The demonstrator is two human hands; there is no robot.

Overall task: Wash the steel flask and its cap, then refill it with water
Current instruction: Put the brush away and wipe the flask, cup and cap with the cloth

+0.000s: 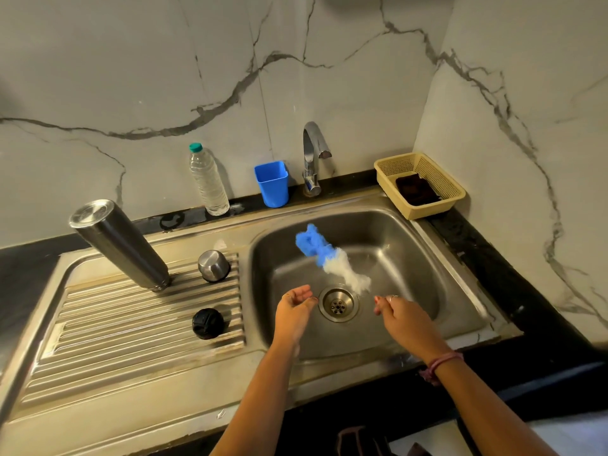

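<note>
The steel flask (120, 245) stands mouth down and leaning on the ribbed drainboard, left of the basin. Its steel cap (213, 265) sits upside down beside it, and a black inner lid (208, 323) lies nearer to me on the ribs. A blue and white scrubber (324, 256), blurred, is over the basin beyond my hands, and neither hand touches it. My left hand (294, 306) hovers left of the drain with relaxed fingers and holds nothing. To the right of the drain, my right hand (396, 311) has loosely curled fingers and is empty.
The steel sink (424, 258) has a drain (338, 304) at its middle and a tap (312, 156) behind; no water runs. A clear water bottle (209, 181) and a blue cup (271, 183) stand at the wall. A beige basket (419, 184) holds a dark cloth.
</note>
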